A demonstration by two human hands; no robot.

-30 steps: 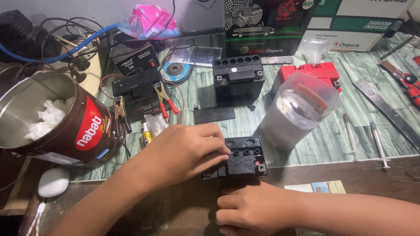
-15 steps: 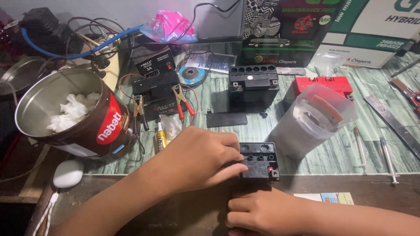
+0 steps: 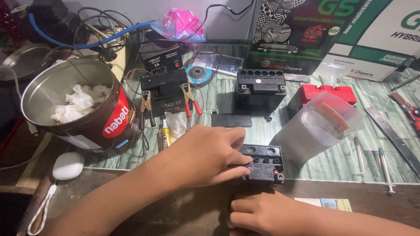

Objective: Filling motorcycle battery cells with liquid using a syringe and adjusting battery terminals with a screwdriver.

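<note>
Left hand [image 3: 205,155] and right hand [image 3: 262,214] grip small black battery [image 3: 264,164].

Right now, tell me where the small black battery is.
Head view, lower centre: the small black battery sits at the table's front edge, under the left hand, just left of the clear plastic container.
</note>
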